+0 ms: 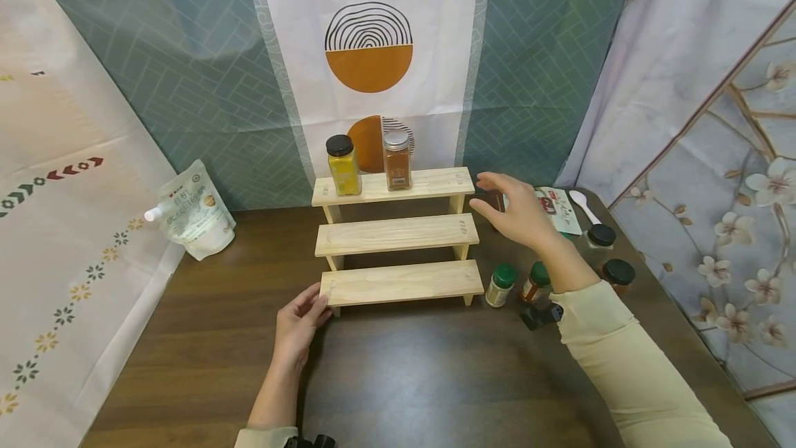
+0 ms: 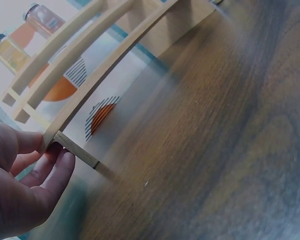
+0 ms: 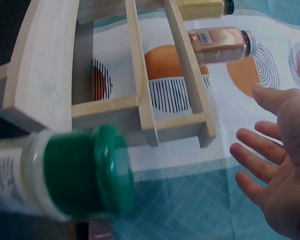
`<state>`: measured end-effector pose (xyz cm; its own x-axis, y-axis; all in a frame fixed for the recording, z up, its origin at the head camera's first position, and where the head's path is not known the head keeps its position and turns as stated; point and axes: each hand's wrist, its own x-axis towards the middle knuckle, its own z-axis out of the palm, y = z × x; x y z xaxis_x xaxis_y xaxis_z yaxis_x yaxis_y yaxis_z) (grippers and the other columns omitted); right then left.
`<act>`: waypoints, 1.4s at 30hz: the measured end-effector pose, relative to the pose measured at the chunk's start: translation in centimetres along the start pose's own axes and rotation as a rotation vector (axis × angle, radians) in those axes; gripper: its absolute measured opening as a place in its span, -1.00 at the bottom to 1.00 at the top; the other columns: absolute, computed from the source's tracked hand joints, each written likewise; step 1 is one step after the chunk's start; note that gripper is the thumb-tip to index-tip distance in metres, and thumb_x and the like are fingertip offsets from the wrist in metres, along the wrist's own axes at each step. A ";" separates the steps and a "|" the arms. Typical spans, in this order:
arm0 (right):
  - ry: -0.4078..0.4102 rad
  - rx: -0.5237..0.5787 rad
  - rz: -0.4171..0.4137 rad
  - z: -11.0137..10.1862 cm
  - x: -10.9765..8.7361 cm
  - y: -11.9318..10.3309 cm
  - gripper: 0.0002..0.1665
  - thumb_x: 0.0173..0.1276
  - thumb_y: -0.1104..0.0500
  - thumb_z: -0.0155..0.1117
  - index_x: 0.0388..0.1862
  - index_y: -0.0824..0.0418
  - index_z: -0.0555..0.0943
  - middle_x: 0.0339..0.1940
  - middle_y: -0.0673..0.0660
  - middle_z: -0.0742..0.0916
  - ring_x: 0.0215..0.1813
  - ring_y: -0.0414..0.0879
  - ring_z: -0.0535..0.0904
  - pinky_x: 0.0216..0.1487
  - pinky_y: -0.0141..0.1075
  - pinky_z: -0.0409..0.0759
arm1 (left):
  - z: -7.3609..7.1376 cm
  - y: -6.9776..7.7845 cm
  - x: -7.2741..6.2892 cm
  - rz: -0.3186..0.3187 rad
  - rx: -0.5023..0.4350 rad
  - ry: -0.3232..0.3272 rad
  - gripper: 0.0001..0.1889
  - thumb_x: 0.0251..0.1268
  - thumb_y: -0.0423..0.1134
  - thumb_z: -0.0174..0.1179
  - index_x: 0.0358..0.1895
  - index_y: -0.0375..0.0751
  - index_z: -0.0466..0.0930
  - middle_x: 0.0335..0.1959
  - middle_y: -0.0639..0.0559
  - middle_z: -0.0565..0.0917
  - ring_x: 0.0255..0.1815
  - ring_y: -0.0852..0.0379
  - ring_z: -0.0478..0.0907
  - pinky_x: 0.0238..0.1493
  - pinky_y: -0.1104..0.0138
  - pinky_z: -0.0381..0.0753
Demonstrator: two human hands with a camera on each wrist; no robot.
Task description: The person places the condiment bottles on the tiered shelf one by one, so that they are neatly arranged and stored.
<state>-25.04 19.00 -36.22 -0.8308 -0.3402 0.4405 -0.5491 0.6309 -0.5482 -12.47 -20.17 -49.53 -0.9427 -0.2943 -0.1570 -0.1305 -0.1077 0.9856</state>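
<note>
A three-tier wooden step shelf (image 1: 401,284) stands on the table. My left hand (image 1: 294,332) grips the left end of its lowest tier; in the left wrist view the thumb lies at the board's end and the fingers curl beneath. On the top tier sit a black-capped jar of yellow spice (image 1: 345,175) and a silver-capped jar of reddish-brown spice (image 1: 398,170). Beside that tier's right end, my right hand (image 1: 521,216) is raised with its fingers spread and nothing held. A green-capped spice jar (image 3: 75,172) looms close in the right wrist view.
Right of the shelf stand green-capped jars (image 1: 499,287) and black-capped jars (image 1: 618,274). Behind the right arm lie a printed packet (image 1: 560,211) and a white spoon (image 1: 584,206). A spouted pouch (image 1: 197,216) leans at the back left. Patterned cloths hang around the table.
</note>
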 end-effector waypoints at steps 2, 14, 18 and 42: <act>-0.001 -0.013 0.007 -0.2 -0.5 0.2 -0.35 0.44 0.07 0.38 0.40 0.31 0.46 0.20 0.30 0.66 0.24 0.22 0.55 0.27 0.19 0.49 | 0.0 0.0 0.0 -0.002 0.000 0.002 -0.60 0.46 -0.49 0.17 0.31 -0.50 0.48 -0.20 -0.04 0.63 -0.25 0.27 0.65 -0.07 0.36 0.76; 0.014 -0.091 0.022 -2.4 -2.9 0.7 -0.36 0.43 0.06 0.39 0.37 0.32 0.48 0.17 0.32 0.67 0.26 0.28 0.51 0.34 0.35 0.30 | 0.0 0.2 0.2 -0.004 0.005 -0.007 -0.59 0.48 -0.44 0.17 0.32 -0.48 0.48 -0.23 -0.02 0.60 -0.24 0.26 0.65 -0.06 0.36 0.75; 0.032 -0.118 0.011 -3.1 -3.7 1.3 -0.41 0.41 0.12 0.41 0.32 0.34 0.52 0.13 0.32 0.68 0.19 0.25 0.56 0.14 0.21 0.55 | 0.1 0.3 0.2 -0.007 -0.003 -0.003 -0.59 0.46 -0.45 0.19 0.32 -0.47 0.49 -0.24 -0.01 0.60 -0.25 0.26 0.65 -0.06 0.36 0.76; -0.081 -0.285 0.143 -6.1 -8.9 7.2 -0.33 0.31 0.11 0.50 0.23 0.50 0.52 0.11 0.49 0.63 0.09 0.38 0.56 0.07 0.32 0.53 | 0.1 0.1 0.1 -0.012 0.009 -0.013 -0.58 0.45 -0.46 0.19 0.33 -0.49 0.47 -0.21 -0.01 0.60 -0.23 0.27 0.66 -0.03 0.35 0.75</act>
<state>-21.04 30.80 -39.70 -0.9084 -0.2816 0.3091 -0.3884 0.8422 -0.3739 -12.58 -20.11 -49.41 -0.9452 -0.2804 -0.1675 -0.1441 -0.1023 0.9843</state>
